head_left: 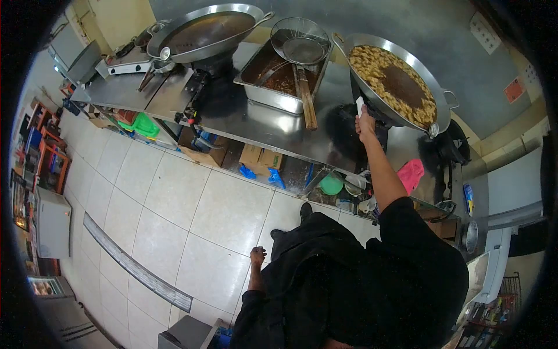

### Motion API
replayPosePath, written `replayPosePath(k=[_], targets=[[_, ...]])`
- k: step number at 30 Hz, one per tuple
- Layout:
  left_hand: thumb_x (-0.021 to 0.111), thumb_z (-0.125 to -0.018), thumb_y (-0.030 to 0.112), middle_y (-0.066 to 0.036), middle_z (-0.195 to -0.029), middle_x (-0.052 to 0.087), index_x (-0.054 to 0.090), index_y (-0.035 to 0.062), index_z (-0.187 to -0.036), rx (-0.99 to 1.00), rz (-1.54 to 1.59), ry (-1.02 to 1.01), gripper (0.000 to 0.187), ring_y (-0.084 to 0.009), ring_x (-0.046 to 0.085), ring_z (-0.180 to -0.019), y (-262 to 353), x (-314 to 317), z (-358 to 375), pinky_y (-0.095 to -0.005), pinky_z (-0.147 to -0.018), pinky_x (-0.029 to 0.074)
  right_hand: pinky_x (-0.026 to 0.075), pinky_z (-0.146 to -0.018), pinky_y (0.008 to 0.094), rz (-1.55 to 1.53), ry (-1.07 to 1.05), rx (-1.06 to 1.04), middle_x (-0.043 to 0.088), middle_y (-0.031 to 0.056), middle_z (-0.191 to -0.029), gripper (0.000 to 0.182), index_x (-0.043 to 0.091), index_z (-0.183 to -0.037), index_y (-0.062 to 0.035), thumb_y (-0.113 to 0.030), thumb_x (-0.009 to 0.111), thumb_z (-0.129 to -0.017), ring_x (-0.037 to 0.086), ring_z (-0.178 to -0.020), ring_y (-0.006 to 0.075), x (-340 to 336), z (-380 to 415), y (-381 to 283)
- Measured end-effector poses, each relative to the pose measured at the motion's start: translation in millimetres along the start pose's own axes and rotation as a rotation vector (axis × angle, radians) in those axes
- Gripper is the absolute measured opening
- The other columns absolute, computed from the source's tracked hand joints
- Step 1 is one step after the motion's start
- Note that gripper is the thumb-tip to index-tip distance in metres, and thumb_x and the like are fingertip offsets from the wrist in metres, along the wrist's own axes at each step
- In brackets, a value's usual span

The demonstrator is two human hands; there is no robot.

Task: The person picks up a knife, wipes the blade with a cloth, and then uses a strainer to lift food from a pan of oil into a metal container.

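My right hand (365, 123) is stretched forward at the near left side of a wide metal wok (408, 61). Its fingers are closed on a small white object (360, 106), too small to name for certain. Many golden-brown pieces (375, 61) float in the wok in a ring around darker oil, and a round dial thermometer (433, 130) sits at its near rim. My left hand (257, 256) hangs low by my side above the tiled floor, its fingers curled in, with nothing visible in them.
A second wok (207, 35) of dark liquid stands at the back left. Between the woks, wire strainers (304, 51) with wooden handles rest across a metal pan (268, 93). A pink cloth (410, 175) lies at the counter's front. Boxes (260, 158) sit on the shelf below.
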State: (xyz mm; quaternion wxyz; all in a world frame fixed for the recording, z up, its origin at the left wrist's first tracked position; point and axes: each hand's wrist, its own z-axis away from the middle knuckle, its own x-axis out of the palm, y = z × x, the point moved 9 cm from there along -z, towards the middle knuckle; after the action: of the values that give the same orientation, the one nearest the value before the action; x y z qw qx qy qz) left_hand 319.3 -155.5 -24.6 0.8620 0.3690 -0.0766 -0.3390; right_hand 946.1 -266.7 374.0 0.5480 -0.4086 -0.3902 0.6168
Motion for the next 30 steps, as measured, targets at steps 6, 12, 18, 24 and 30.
replayPosePath(k=[6,12,18,24,30], targets=[[0.054,-0.089,0.018,-0.013,-0.081,0.066,0.054,-0.0018,-0.101,-0.012,0.032,-0.020,0.023,-0.0178,0.064,-0.062,-2,-1,-4,-0.0277,-0.046,0.047,0.024,-0.035,0.0226,-0.005,-0.018,-0.012,0.041,-0.0015,-0.052,0.055,0.051,-0.067,-0.0047,-0.056,0.049,-0.087,0.034,-0.039,0.0077,0,-1,1],[0.054,-0.089,0.018,-0.012,-0.080,0.065,0.053,-0.0008,-0.099,-0.022,0.053,-0.022,0.021,-0.0171,0.064,-0.061,-2,3,-4,-0.0269,-0.046,0.046,0.024,-0.035,0.0228,0.005,-0.002,0.004,0.041,-0.0017,-0.052,0.055,0.051,-0.068,-0.0044,-0.056,0.049,-0.087,0.034,-0.039,0.0077,0,1,1],[0.053,-0.089,0.017,-0.011,-0.081,0.065,0.054,-0.0001,-0.100,-0.011,0.086,-0.058,0.020,-0.0170,0.063,-0.062,-7,8,-4,-0.0270,-0.045,0.046,0.023,-0.036,0.0235,0.035,0.005,-0.001,0.040,-0.0025,-0.052,0.053,0.052,-0.069,-0.0049,-0.055,0.048,-0.088,0.034,-0.040,0.0075,-3,1,2],[0.053,-0.089,0.017,-0.011,-0.082,0.065,0.055,-0.0004,-0.101,0.001,0.090,-0.012,0.021,-0.0173,0.064,-0.063,-12,8,-1,-0.0272,-0.046,0.047,0.027,-0.039,0.0255,0.086,0.023,-0.015,0.041,-0.0017,-0.052,0.053,0.052,-0.068,-0.0050,-0.053,0.046,-0.090,0.036,-0.042,0.0093,-5,9,-3],[0.053,-0.089,0.018,-0.012,-0.083,0.066,0.055,-0.0016,-0.102,-0.025,0.096,-0.003,0.023,-0.0176,0.064,-0.064,-10,10,5,-0.0277,-0.047,0.047,0.035,-0.042,0.0288,0.228,0.039,-0.065,0.051,0.0032,-0.058,0.055,0.054,-0.068,-0.0044,-0.054,0.046,-0.089,0.046,-0.046,0.0141,-6,6,-4]])
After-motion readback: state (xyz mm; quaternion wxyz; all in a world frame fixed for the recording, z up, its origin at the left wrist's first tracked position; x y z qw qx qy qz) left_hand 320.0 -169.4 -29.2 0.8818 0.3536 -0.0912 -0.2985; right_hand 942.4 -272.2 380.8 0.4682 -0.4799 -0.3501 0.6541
